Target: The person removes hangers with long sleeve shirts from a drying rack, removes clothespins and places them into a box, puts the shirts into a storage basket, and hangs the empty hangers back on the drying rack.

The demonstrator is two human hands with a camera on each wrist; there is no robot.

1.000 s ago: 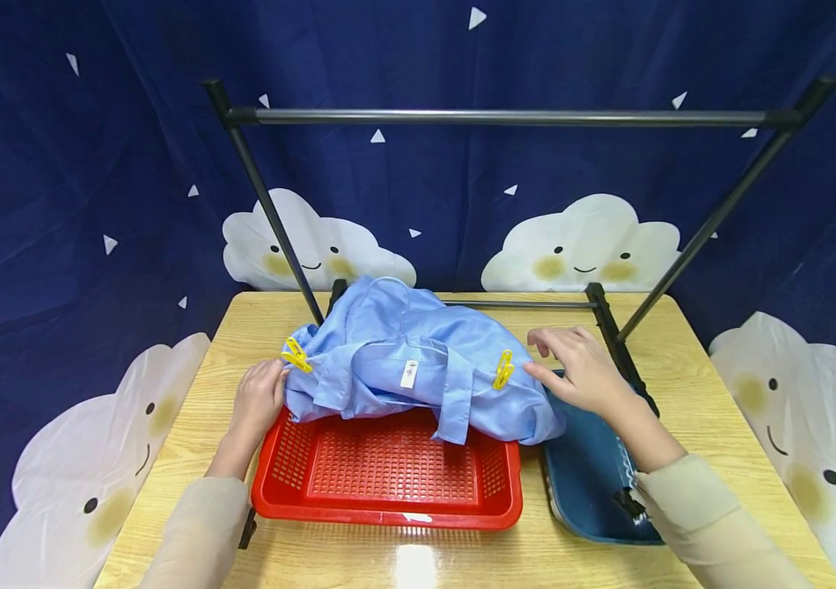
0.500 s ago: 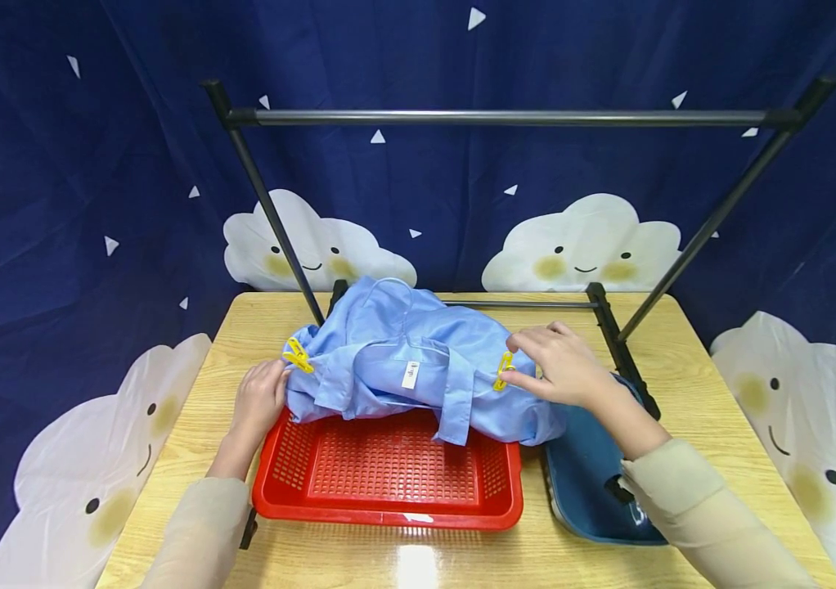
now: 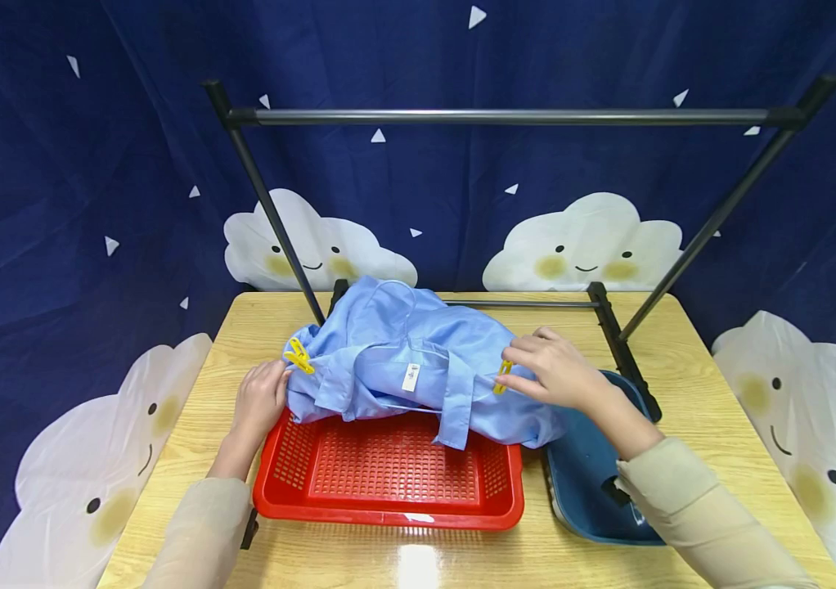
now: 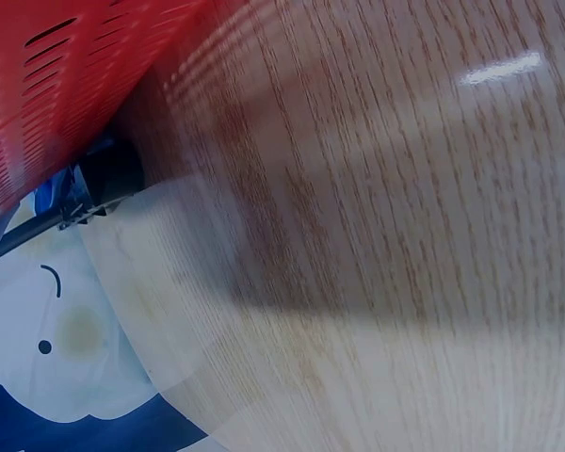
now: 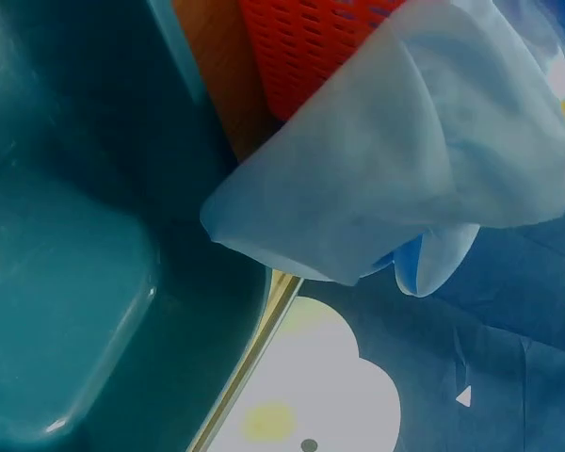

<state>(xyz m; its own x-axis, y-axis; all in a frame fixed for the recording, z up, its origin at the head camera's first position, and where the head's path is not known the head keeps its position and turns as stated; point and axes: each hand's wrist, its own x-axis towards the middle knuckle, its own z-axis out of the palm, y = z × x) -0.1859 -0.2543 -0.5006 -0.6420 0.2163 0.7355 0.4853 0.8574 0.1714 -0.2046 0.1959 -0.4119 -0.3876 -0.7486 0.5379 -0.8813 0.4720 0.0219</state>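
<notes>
Presently I log: right hand (image 3: 556, 370), pinching one yellow clip (image 3: 501, 384) on the blue garment (image 3: 443, 319); left hand (image 3: 259, 397), at the garment's left edge near a second clip (image 3: 298, 357), whether gripping I cannot tell; garment, lying across the far part of a red basket (image 3: 381, 517); blue tub (image 3: 582, 478), alongside.

High overview, two close-ups

The head camera looks forward and down from above the near side, facing the pale wood-grain table (image 3: 698, 393) and the navy cloud-print fabric curtain (image 3: 418, 49) at the far side. The left wrist camera looks across the table from close beside the red perforated plastic basket (image 3: 388, 517), its view rolled. The right wrist camera, also rolled, looks from close above the dark teal plastic tub (image 3: 580, 478) toward the light blue cloth (image 3: 381, 380). Head and right wrist views share tub and cloth.
</notes>
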